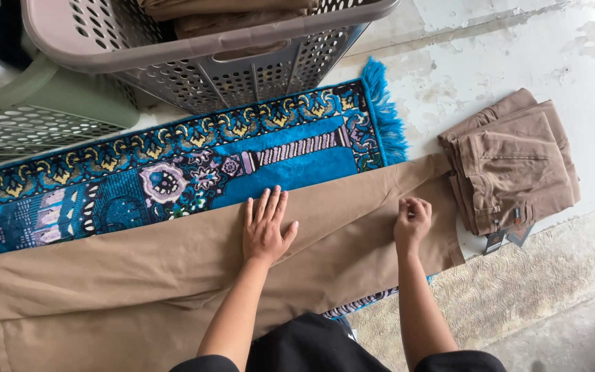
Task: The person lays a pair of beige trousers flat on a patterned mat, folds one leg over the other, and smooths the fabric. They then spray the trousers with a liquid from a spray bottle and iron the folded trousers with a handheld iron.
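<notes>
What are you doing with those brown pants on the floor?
A person kneels over a pair of tan trousers laid out long across a blue patterned rug. The left hand lies flat on the cloth, pressing it down, while the right hand is curled with its fingertips on the fabric nearer the leg end. To the right sits a stack of folded tan trousers with tags. Two plastic laundry baskets, one grey and one green, stand behind the rug.

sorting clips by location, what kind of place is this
Probably a home laundry or folding spot on the floor, though a small workshop is possible. A blue patterned rug lies on worn, patchy concrete, perforated plastic laundry baskets stand beside it, and folded tan trousers are stacked near the right hand.
</notes>
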